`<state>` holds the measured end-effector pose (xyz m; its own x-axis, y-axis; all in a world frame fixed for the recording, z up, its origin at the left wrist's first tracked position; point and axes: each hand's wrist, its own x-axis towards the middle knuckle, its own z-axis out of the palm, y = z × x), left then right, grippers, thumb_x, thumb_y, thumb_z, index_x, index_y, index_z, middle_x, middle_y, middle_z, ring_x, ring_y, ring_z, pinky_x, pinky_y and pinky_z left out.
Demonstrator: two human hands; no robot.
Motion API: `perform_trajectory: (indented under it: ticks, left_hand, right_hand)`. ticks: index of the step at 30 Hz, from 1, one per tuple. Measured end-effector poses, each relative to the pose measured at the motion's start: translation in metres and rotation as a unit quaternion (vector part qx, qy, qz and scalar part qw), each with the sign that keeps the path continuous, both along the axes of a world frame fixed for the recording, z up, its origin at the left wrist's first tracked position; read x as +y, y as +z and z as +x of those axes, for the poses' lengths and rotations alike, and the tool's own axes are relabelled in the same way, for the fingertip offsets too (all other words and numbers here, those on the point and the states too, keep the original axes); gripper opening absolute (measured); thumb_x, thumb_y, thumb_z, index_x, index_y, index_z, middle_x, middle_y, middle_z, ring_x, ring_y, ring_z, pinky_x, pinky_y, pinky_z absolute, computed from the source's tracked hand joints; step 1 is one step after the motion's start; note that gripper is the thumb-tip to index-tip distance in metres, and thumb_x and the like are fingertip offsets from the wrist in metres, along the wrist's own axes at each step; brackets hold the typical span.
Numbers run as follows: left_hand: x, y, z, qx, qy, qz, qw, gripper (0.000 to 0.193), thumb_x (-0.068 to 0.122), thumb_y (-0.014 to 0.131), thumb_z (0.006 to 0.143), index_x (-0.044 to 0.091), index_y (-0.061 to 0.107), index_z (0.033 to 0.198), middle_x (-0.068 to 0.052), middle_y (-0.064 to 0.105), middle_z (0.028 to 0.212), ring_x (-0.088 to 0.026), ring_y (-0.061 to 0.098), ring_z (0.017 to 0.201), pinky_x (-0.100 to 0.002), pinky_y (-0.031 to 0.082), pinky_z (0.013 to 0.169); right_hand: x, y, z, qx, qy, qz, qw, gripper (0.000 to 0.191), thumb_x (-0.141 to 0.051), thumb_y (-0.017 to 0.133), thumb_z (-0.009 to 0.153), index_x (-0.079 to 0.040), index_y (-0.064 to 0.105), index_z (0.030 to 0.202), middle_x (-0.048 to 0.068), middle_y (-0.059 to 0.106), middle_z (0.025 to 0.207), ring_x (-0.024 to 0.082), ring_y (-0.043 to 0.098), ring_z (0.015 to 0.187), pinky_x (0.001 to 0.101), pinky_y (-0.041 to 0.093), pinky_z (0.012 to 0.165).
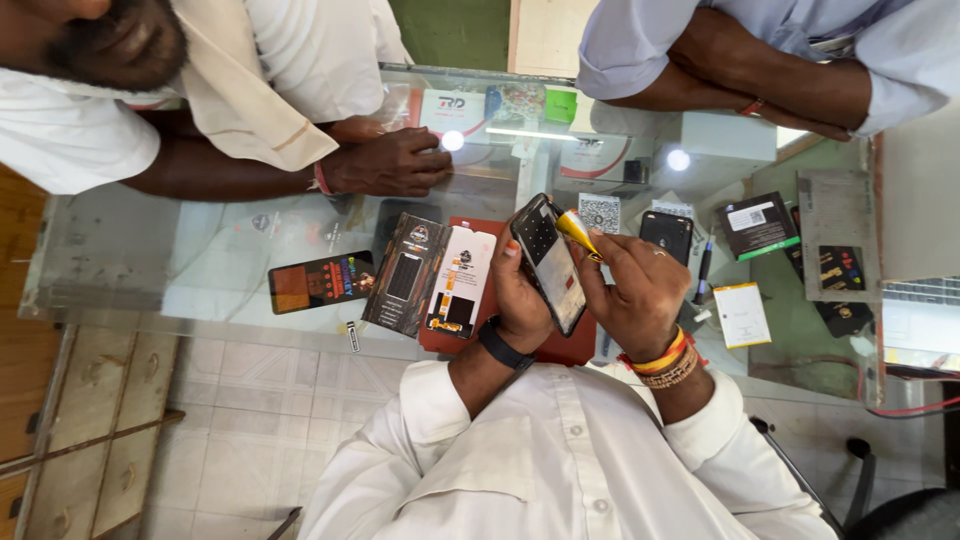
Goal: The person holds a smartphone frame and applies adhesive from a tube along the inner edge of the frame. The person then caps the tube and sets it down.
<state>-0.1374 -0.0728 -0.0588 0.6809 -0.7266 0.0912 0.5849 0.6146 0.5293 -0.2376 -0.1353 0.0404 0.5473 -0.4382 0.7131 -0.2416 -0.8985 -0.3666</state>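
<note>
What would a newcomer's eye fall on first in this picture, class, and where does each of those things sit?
At the centre, the left hand holds a dark smartphone upright over the glass counter, while the right hand pinches a yellow tab at the phone's top edge. Left of the hands, two flat accessory packs lie on a red mat. Across the counter, another person's hand rests on the glass.
</note>
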Motion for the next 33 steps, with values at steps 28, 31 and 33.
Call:
perform_trajectory:
  ticks: [28,31,33]
  left_hand:
    - [0.0018,-0.0006,0.0022,-0.018,0.011,0.017,1.000,0.057,0.040,0.043,0.106,-0.001,0.051,0.145,-0.014,0.065,0.125,-0.022,0.065,0.109,-0.036,0.055,0.094]
    - [0.0023,-0.0002,0.0028,-0.013,0.007,0.015,1.000,0.058,0.041,0.043,0.106,-0.001,0.051,0.145,-0.014,0.065,0.126,-0.022,0.065,0.111,-0.036,0.055,0.096]
    - [0.0024,-0.0003,0.0031,-0.019,0.008,0.013,1.000,0.058,0.040,0.043,0.106,-0.001,0.051,0.145,-0.014,0.065,0.126,-0.022,0.065,0.112,-0.036,0.055,0.097]
  right_hand:
    - [0.0031,-0.0003,0.0014,0.006,0.001,-0.011,1.000,0.023,-0.001,0.084,0.086,0.001,0.074,0.106,0.013,0.074,0.092,0.026,0.071,0.075,0.0343,0.055,0.064]
    - [0.0035,-0.0014,0.0015,0.004,-0.002,-0.012,1.000,0.022,-0.002,0.085,0.086,0.001,0.074,0.105,0.013,0.074,0.092,0.025,0.072,0.075,0.0337,0.055,0.064]
    - [0.0035,-0.0022,0.0013,0.006,-0.002,-0.013,1.000,0.022,-0.002,0.086,0.086,0.001,0.074,0.105,0.013,0.074,0.091,0.025,0.071,0.073,0.0333,0.055,0.063]
